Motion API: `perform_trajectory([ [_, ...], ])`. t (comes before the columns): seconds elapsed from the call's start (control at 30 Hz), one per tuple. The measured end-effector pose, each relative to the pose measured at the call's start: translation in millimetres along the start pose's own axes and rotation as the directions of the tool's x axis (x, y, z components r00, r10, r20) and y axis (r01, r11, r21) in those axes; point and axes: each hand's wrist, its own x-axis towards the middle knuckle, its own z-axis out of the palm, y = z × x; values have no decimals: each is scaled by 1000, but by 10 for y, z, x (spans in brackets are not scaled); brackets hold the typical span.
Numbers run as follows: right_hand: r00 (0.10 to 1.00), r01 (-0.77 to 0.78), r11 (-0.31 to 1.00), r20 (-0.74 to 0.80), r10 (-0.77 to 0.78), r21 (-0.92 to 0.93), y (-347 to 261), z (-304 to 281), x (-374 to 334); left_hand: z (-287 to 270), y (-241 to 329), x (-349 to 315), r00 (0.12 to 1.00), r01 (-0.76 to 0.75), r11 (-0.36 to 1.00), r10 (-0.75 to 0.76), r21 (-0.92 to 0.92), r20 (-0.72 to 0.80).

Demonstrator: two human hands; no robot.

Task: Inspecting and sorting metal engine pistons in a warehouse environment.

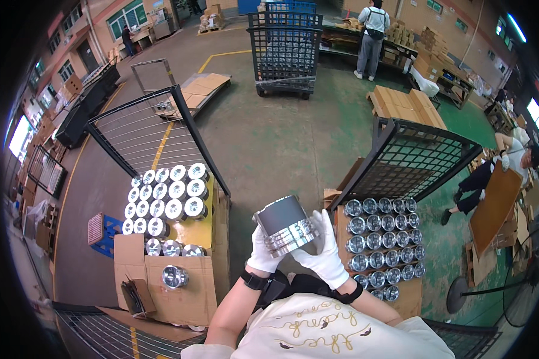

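In front of my body I have a large metal piston (286, 220), tilted, with a dark grey coated side and shiny ring grooves toward the lower end. My left hand (262, 252), in a white glove, grips its left side. The right hand (324, 256), gloved too, is on its lower right side with thumb and fingers around the grooved end. To the left, rows of pistons (174, 209) stand on a yellowish sheet (197, 232). One single piston (175, 276) sits on a cardboard sheet (206, 281) nearer me. More pistons (374, 242) stand in rows at my right.
Black mesh panels rise behind the left stack (144, 125) and right stack (419, 161). A loaded mesh cart (284, 54) stands ahead. One person (372, 36) stands by a far bench; another at right handles a brown board (494, 206). A fan stand (458, 295) is at lower right.
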Motion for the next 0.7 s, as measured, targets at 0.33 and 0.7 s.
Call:
perform_trajectory([
  [0.33, 799, -581, 271, 475, 369, 768, -75, 77, 111, 352, 140, -99, 911, -316, 772, 409, 551, -52],
  [0.7, 725, -589, -154, 603, 331, 793, -275, -53, 271, 671, 218, -124, 939, -33, 683, 271, 730, -211],
])
